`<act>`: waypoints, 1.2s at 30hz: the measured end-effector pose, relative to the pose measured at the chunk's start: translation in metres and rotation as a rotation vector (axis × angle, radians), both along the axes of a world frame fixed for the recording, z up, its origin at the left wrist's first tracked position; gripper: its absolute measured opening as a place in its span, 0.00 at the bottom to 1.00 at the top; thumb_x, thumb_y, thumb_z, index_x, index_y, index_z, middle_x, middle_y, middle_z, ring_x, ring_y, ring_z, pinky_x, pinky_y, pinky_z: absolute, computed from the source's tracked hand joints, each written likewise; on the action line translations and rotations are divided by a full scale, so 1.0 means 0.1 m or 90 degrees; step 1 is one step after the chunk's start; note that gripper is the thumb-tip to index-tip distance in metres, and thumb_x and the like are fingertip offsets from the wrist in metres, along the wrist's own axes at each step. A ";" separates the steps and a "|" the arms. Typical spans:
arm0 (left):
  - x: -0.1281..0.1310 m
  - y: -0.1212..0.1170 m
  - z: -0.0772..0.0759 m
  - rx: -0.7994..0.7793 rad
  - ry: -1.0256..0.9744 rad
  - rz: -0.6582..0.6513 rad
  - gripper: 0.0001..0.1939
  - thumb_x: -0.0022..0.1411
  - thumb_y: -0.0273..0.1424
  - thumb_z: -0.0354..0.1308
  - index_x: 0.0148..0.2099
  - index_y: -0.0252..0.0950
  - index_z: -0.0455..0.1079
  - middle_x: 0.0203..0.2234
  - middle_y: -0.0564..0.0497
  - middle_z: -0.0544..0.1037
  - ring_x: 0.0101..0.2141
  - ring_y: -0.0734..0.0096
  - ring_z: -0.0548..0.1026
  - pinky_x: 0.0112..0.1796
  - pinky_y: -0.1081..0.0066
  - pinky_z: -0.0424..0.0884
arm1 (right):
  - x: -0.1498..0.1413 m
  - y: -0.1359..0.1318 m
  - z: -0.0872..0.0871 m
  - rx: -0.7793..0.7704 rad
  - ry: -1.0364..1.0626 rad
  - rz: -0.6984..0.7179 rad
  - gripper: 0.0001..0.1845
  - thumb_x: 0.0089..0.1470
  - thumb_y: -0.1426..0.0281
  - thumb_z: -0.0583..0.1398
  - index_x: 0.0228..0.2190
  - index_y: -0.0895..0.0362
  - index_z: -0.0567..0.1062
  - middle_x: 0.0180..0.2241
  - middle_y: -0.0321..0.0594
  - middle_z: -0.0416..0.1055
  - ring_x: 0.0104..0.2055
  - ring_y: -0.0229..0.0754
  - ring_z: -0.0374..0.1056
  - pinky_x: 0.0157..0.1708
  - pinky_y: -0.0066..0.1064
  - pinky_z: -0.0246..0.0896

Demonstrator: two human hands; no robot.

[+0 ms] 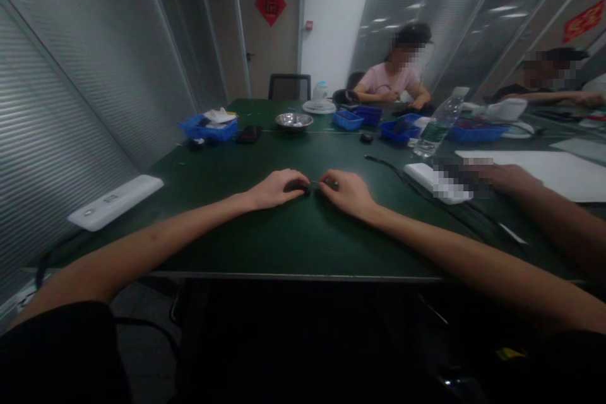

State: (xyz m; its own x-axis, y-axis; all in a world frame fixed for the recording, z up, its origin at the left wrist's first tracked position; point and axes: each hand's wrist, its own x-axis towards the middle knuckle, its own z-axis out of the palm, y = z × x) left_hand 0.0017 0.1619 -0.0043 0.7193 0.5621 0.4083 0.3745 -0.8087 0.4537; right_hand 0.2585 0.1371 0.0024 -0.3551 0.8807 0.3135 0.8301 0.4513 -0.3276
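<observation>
Both of my hands are close together over the middle of the green table [284, 237]. Thumb and fingers of my left hand [277, 189] are closed in a pinch on a small dark object [306, 190], whose kind is too blurred to tell. Just to its right, my right hand [349, 194] is also pinched, with its fingertips pointing left. A thin pale sliver [314, 183] shows in the narrow gap between the fingertips. What lies inside the right fingers is mostly hidden.
A steel bowl [294, 122], a blue basket [208, 129] and a dark flat case [249, 134] stand farther back. A water bottle [438, 126] and a white power strip [438, 184] are at right, near another person's hand [502, 178]. Another white strip [116, 202] lies left.
</observation>
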 end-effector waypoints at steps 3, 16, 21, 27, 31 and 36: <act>-0.02 0.02 0.00 -0.023 -0.008 -0.005 0.18 0.68 0.30 0.61 0.59 0.39 0.72 0.48 0.45 0.78 0.46 0.63 0.76 0.45 0.64 0.73 | 0.01 0.00 -0.01 0.008 0.007 0.007 0.11 0.65 0.61 0.59 0.43 0.51 0.79 0.41 0.39 0.79 0.39 0.43 0.73 0.35 0.31 0.61; -1.15 1.00 -0.10 -0.039 -0.046 0.344 0.21 0.59 0.28 0.64 0.55 0.37 0.77 0.46 0.45 0.81 0.44 0.61 0.78 0.45 0.63 0.74 | 0.02 -0.05 0.03 -0.009 0.008 0.030 0.13 0.66 0.60 0.58 0.44 0.53 0.79 0.42 0.42 0.79 0.40 0.44 0.72 0.35 0.32 0.63; -1.74 1.19 -0.16 0.065 0.004 0.522 0.16 0.58 0.24 0.62 0.50 0.37 0.78 0.47 0.44 0.81 0.48 0.55 0.77 0.53 0.57 0.71 | 0.01 -0.04 0.04 -0.008 -0.012 0.025 0.13 0.66 0.60 0.59 0.44 0.52 0.79 0.42 0.41 0.79 0.39 0.43 0.72 0.35 0.31 0.62; -1.86 1.23 -0.22 0.116 0.041 0.570 0.16 0.59 0.23 0.59 0.49 0.37 0.78 0.46 0.42 0.78 0.48 0.53 0.75 0.53 0.56 0.68 | 0.01 -0.04 0.03 -0.005 -0.014 0.028 0.12 0.65 0.61 0.58 0.44 0.53 0.78 0.41 0.40 0.79 0.38 0.42 0.71 0.33 0.31 0.59; -1.82 1.19 -0.21 0.128 0.051 0.584 0.18 0.59 0.23 0.58 0.51 0.37 0.77 0.48 0.42 0.77 0.50 0.52 0.74 0.54 0.57 0.67 | 0.00 -0.05 0.03 0.000 -0.018 0.030 0.12 0.65 0.61 0.58 0.44 0.52 0.78 0.41 0.40 0.78 0.37 0.42 0.71 0.33 0.31 0.58; -1.85 1.18 -0.19 0.129 0.049 0.610 0.19 0.57 0.22 0.56 0.50 0.37 0.77 0.47 0.43 0.77 0.49 0.53 0.74 0.54 0.57 0.67 | 0.00 -0.07 0.06 -0.012 -0.013 0.031 0.13 0.66 0.61 0.58 0.44 0.53 0.79 0.42 0.41 0.78 0.38 0.43 0.71 0.33 0.31 0.59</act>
